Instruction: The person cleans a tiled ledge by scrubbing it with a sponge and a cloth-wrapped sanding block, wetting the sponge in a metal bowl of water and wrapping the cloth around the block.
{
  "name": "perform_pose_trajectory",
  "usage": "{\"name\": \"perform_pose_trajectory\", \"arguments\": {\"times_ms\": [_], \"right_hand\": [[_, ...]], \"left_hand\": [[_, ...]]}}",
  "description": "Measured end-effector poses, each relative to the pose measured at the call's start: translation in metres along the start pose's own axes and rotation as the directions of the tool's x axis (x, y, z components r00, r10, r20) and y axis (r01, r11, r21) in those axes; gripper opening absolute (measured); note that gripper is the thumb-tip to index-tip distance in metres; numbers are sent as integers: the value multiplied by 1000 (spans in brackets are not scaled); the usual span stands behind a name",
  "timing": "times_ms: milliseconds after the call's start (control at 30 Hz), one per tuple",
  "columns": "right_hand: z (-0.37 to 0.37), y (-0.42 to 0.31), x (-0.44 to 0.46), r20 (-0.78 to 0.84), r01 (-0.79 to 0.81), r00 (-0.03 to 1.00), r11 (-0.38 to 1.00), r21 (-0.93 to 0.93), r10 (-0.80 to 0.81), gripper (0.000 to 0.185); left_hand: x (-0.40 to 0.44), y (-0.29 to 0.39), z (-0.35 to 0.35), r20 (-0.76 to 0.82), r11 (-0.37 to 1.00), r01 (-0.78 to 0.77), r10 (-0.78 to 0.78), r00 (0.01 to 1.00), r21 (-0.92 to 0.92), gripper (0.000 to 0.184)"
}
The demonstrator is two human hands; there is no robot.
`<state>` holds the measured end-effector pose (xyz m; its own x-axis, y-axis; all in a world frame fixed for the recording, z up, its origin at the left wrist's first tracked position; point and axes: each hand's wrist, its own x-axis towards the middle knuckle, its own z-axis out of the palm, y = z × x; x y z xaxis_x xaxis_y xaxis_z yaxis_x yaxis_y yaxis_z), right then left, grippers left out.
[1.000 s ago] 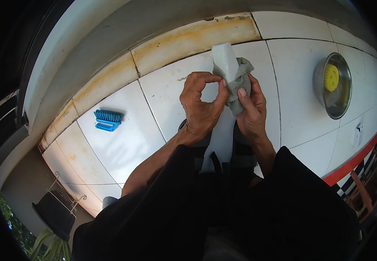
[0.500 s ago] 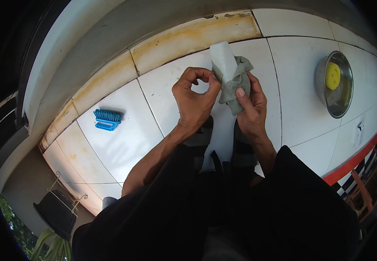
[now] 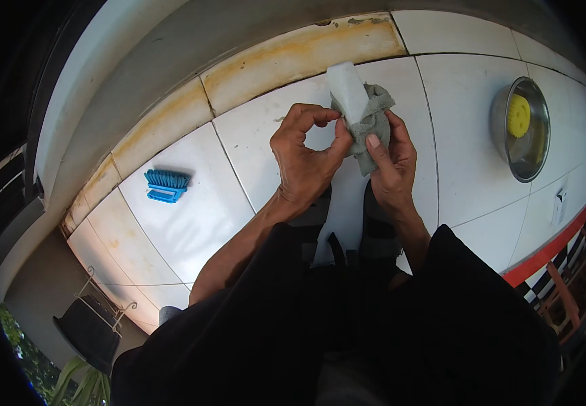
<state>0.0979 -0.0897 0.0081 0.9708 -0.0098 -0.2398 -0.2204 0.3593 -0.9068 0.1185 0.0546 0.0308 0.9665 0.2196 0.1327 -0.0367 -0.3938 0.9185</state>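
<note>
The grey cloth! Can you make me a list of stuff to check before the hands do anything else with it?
1. Right hand has hold of the grey cloth: ok.
2. Left hand is pinching the cloth's edge: cannot tell; its fingertips are right there.
3. White block can be seen: ok, its far end sticks out of the cloth.
4. Blue brush is out of the way: ok, it lies on the tiles, well to the left.
5. Yellow sponge is inside the metal bowl: ok.
6. Bowl has water: cannot tell.
</note>
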Motion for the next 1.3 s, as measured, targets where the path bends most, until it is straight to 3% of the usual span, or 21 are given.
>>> {"name": "perform_pose_trajectory", "arguments": {"times_ms": [167, 233, 267, 333, 367, 433, 500, 567, 600, 667, 767, 800, 867, 967, 1100, 1167, 1200, 1267, 1300], "right_hand": [[1, -1, -1, 33, 43, 999, 998, -47, -42, 48], [4, -7, -2, 27, -64, 998, 971, 229, 59, 49], [2, -10, 0, 28, -65, 998, 971, 230, 60, 49], [-7, -17, 5, 98, -167, 986, 885, 435, 138, 48], [-12, -18, 7, 98, -166, 986, 885, 435, 137, 48], [-18, -19, 11, 282, -303, 944, 785, 540, 170, 49], [-11, -24, 10, 279, -317, 942, 770, 554, 188, 48], [-7, -25, 8, 274, -332, 939, 755, 566, 207, 48], [-7, -22, 7, 207, -279, 958, 823, 494, 200, 47], [-9, -19, 6, 139, -226, 973, 882, 414, 184, 46], [-12, -14, 8, 76, -121, 991, 961, 248, 106, 45], [-10, -10, 8, 34, -115, 993, 961, 251, 109, 44], [-7, -8, 7, -9, -106, 994, 961, 255, 112, 44], [-4, -7, 5, -47, -155, 982, 926, 344, 182, 42], [-5, -6, 2, -40, -126, 988, 925, 358, 150, 42], [-6, -5, 2, -43, -115, 989, 933, 342, 138, 42], [-6, -4, 2, -48, -122, 989, 955, 270, 140, 46], [-6, -3, 2, -56, -126, 989, 972, 196, 140, 49], [-7, -1, 3, -39, -99, 994, 985, 145, 105, 47]], "left_hand": [[-1, -6, 1, -5, 998, 40, -41, 999, -46, 10], [-2, -13, -1, 10, 939, 292, -295, 955, -179, 6], [-1, -19, -4, 9, 940, 292, -295, 955, -179, 6], [1, -29, -11, 134, 631, 572, -601, 788, -524, 7], [-2, -33, -10, 135, 631, 571, -601, 788, -525, 7], [-8, -40, -10, 338, 635, 655, -561, 756, -411, 9], [-18, -39, -3, 447, 627, 683, -523, 726, -375, 6], [-22, -29, 2, 491, 675, 633, -433, 756, -379, 1], [-25, -28, 7, 492, 675, 633, -433, 756, -379, 1], [-29, -26, 15, 257, 830, 310, -209, 943, -463, 2], [-30, -19, 13, 244, 822, 254, -144, 959, -510, 4], [-30, -14, 14, 244, 822, 253, -143, 959, -511, 4], [-30, -5, 19, 320, 568, 502, -393, 862, -652, 10], [-31, 1, 26, 300, 497, 506, -437, 848, -705, 22], [-31, -1, 26, 380, 599, 571, -426, 821, -562, 40], [-32, -3, 26, 317, 794, 452, -341, 885, -406, 52], [-32, -2, 25, 317, 794, 452, -341, 885, -406, 52], [-27, 4, 23, 430, 608, 616, -443, 787, -502, 58], [-27, 5, 23, 430, 606, 616, -442, 787, -503, 58]]}}
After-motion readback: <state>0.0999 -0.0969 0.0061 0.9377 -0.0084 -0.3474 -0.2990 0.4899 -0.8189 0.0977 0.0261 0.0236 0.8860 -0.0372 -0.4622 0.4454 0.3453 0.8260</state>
